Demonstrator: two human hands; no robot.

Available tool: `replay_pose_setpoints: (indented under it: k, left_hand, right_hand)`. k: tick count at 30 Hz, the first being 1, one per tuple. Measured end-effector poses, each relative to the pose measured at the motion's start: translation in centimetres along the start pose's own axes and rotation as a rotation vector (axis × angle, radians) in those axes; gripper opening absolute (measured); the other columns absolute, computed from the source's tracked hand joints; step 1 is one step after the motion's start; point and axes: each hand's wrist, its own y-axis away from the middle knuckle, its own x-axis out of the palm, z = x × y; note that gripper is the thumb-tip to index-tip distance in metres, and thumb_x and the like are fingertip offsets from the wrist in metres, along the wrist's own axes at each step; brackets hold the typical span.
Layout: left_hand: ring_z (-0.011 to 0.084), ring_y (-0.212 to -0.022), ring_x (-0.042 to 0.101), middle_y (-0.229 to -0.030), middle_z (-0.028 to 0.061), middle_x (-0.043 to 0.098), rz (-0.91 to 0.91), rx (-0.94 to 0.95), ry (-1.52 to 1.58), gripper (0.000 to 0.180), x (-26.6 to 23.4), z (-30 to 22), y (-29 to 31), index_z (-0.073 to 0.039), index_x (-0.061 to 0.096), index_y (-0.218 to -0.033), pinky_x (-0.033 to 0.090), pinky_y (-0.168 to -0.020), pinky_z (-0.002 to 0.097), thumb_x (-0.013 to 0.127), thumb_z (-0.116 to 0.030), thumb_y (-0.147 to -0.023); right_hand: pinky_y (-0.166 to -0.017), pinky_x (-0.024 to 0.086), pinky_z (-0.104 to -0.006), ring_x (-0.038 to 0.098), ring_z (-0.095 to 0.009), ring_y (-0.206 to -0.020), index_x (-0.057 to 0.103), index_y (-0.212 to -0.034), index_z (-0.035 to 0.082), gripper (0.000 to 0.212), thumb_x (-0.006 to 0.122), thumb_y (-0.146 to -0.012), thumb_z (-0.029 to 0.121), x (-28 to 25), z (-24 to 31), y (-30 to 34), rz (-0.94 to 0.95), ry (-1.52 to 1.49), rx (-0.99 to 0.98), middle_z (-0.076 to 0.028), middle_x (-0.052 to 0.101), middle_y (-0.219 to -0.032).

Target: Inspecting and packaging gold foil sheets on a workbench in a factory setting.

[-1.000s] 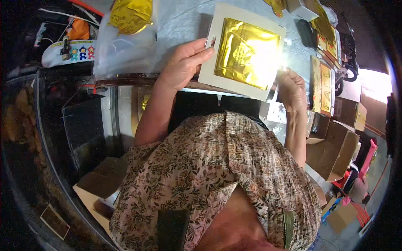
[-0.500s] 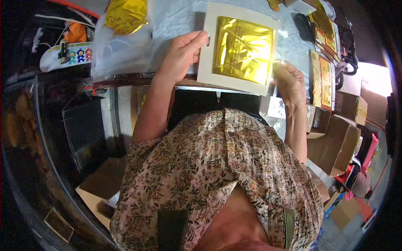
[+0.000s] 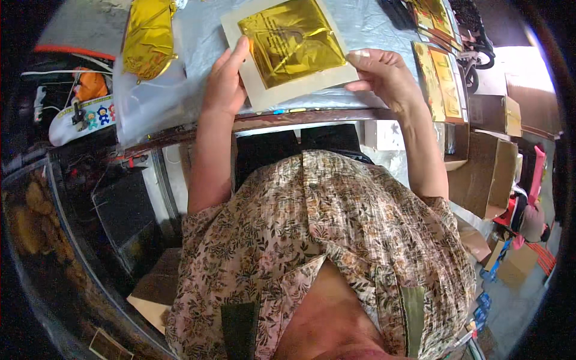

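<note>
Between my hands is a white square card sleeve (image 3: 264, 96) with crinkled gold foil (image 3: 292, 42) filling its window. The sleeve sits tilted above the covered tabletop, its far edge cut off by the top of the view. My left hand (image 3: 225, 84) grips its left edge, thumb on the front and the other fingers partly behind. At the near right corner, my right hand (image 3: 387, 78) pinches the card between thumb and fingers. A larger piece of gold foil (image 3: 149, 42) lies to the left, on clear plastic (image 3: 144, 102).
A silvery sheet (image 3: 204, 36) covers the table, whose dark front edge (image 3: 270, 122) runs before me. Printed yellow-and-red cards (image 3: 441, 81) lie at the right. Cardboard boxes (image 3: 480, 174) stand below them. A white printed board (image 3: 84, 123) and an orange item (image 3: 90, 83) are at far left.
The sleeve has moved left and turned counterclockwise, both hands still on it. My right thumb now shows on its front corner. The whole view has shifted slightly too.
</note>
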Motion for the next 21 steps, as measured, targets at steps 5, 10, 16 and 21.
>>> replay_pose_setpoints:
  k: [5, 10, 16, 21]
  left_hand:
    - [0.0169, -0.110, 0.065, -0.123, 0.0081, 0.067, -0.014, 0.013, -0.039, 0.050, 0.6, 0.1, 0.5, 0.000, 0.060, -0.131, 0.052, -0.096, 0.0337, 0.062, -0.041, -0.104]
    - [0.0138, -0.109, 0.063, -0.118, 0.0062, 0.068, 0.003, 0.104, -0.146, 0.051, -0.2, 0.7, 0.2, 0.001, 0.063, -0.127, 0.051, -0.094, 0.0316, 0.061, -0.045, -0.104]
    - [0.0124, -0.102, 0.063, -0.116, 0.0044, 0.070, -0.009, 0.169, -0.337, 0.047, 0.1, 0.6, 0.9, 0.001, 0.067, -0.122, 0.051, -0.092, 0.0304, 0.061, -0.042, -0.105]
    - [0.0092, -0.103, 0.062, -0.117, 0.0030, 0.069, 0.134, 0.186, -0.218, 0.041, -0.2, 1.2, 1.1, 0.001, 0.066, -0.128, 0.051, -0.091, 0.0278, 0.060, -0.033, -0.107]
  right_hand:
    - [-0.065, 0.066, -0.0267, 0.071, -0.011, -0.072, 0.076, -0.101, -0.002, 0.014, 0.074, -0.093, 0.009, 0.2, -0.3, -0.7, -0.011, 0.119, -0.023, -0.008, 0.075, -0.086]
    - [-0.062, 0.063, -0.0239, 0.070, -0.009, -0.069, 0.077, -0.100, 0.002, 0.012, 0.076, -0.092, 0.010, -0.2, -1.2, -1.8, -0.059, 0.208, -0.039, -0.004, 0.075, -0.085]
    - [-0.055, 0.057, -0.0227, 0.068, -0.010, -0.066, 0.077, -0.098, 0.002, 0.011, 0.074, -0.093, 0.011, -0.5, -1.5, -2.0, -0.097, 0.250, -0.021, -0.005, 0.075, -0.085]
    - [-0.074, 0.057, -0.0272, 0.071, -0.013, -0.082, 0.075, -0.110, -0.002, 0.023, 0.072, -0.096, 0.016, 0.8, -1.7, -1.9, -0.115, 0.213, -0.075, -0.010, 0.077, -0.099]
